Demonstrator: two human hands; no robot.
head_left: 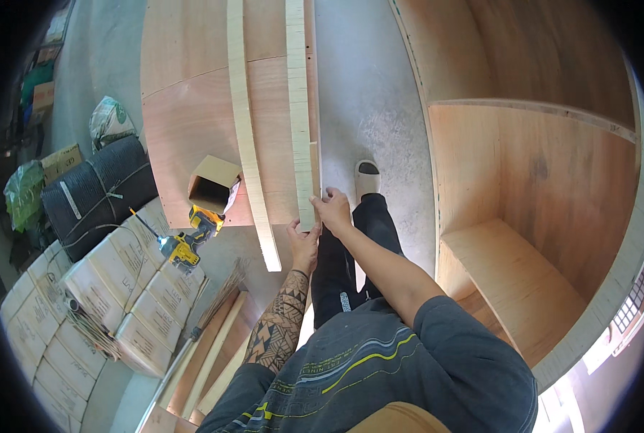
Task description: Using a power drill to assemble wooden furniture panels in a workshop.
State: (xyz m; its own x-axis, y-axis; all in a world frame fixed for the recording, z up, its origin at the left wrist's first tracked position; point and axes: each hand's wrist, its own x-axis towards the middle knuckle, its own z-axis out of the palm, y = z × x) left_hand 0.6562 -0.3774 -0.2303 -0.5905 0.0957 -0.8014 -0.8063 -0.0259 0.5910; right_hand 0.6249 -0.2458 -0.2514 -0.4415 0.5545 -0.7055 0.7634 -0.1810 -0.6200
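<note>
A long, pale plywood strip [297,108] lies along the right edge of a plywood panel [185,123]. My left hand [305,244] pinches the strip's near end, which reaches the panel's near edge. Just to the right, my right hand [332,209] has its fingers closed on the strip's right side, close to that same end. A narrow, browner wood edge [314,169] runs beside the strip there; whether it is a separate piece I cannot tell. Another pale strip [244,130] lies to the left, its near end sticking out past the panel.
On the panel's near left corner are an open cardboard box [214,180] and a yellow-black cordless drill [183,247] with a long bit. White cartons [131,303] and a black roll [98,195] stand left. A large plywood cabinet [509,159] stands right.
</note>
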